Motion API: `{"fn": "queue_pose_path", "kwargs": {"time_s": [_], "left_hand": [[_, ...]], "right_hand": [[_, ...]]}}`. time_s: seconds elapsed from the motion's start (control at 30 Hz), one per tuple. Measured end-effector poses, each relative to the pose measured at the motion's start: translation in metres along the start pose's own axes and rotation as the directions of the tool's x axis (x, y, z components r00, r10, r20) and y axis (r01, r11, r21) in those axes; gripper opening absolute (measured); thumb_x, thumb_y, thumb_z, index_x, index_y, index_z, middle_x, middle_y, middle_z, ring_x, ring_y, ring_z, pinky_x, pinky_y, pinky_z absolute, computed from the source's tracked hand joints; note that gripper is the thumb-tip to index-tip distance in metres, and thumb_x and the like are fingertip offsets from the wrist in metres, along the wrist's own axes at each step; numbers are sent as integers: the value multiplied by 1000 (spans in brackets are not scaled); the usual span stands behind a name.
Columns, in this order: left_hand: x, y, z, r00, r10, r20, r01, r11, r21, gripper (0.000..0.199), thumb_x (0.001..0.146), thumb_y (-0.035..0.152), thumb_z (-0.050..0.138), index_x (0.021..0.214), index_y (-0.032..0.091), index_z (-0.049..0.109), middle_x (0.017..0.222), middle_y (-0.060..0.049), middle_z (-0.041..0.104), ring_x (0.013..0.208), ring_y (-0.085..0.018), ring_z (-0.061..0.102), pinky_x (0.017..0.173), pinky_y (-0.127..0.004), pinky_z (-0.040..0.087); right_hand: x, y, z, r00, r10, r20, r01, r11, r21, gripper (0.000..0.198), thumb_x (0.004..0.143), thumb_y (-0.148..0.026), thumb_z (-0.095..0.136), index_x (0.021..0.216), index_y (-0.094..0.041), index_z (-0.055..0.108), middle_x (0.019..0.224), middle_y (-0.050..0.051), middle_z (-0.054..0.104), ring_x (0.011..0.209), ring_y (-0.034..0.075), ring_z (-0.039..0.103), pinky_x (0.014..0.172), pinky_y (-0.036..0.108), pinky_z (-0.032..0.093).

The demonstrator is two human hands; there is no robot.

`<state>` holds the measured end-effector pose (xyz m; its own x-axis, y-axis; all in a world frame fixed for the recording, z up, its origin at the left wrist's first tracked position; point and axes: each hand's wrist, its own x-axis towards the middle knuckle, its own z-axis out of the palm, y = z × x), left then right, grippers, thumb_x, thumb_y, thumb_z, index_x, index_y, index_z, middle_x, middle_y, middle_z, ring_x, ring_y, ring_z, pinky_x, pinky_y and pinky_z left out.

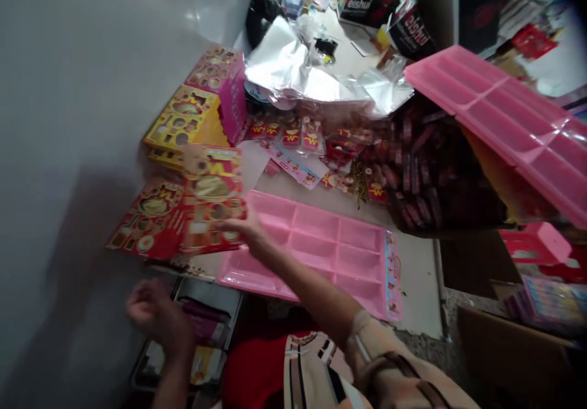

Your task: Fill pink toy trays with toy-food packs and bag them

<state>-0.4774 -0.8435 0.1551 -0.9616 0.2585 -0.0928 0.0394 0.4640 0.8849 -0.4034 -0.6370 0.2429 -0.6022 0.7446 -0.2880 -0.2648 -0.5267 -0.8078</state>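
Observation:
My right hand [241,225] grips the lower right edge of a red printed box [213,189], with its thumb and fingers closed on it; the box is blurred. A similar red printed box [151,219] is just left of it, partly overlapped by it. My left hand [151,308] is low at the left, below the boxes, with its fingers curled in and nothing visible in them. Under my right forearm lies a pink tray [314,249] with several compartments and a patterned strip along its right end.
Yellow [183,115] and pink boxes [215,70] stand against the grey wall [82,91]. Behind the tray are small red packets [293,135] and clear plastic wrap [316,73]. To the right, a second pink tray [504,121] tilts above a dark carton [458,195] of packets.

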Motion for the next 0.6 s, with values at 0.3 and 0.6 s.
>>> {"fn": "queue_pose_path", "kwargs": {"time_s": [0.3, 0.6], "left_hand": [[-91, 15, 195, 803, 512, 304, -532, 846, -20, 22, 91, 44, 63, 108, 30, 68, 107, -9, 73, 107, -30, 68, 101, -50, 51], [-39, 0, 309, 671, 619, 409, -710, 696, 111, 27, 94, 42, 52, 99, 24, 72, 120, -10, 75, 130, -27, 61, 122, -48, 28]], "right_hand": [[-22, -222, -401, 969, 105, -222, -223, 754, -618, 75, 55, -33, 87, 125, -15, 66, 112, 15, 76, 98, 30, 72, 93, 45, 54], [67, -222, -421, 946, -269, -178, -155, 106, -982, 133, 41, -47, 96, 156, -18, 35, 158, 26, 35, 144, 52, 30, 115, 74, 20]]}}
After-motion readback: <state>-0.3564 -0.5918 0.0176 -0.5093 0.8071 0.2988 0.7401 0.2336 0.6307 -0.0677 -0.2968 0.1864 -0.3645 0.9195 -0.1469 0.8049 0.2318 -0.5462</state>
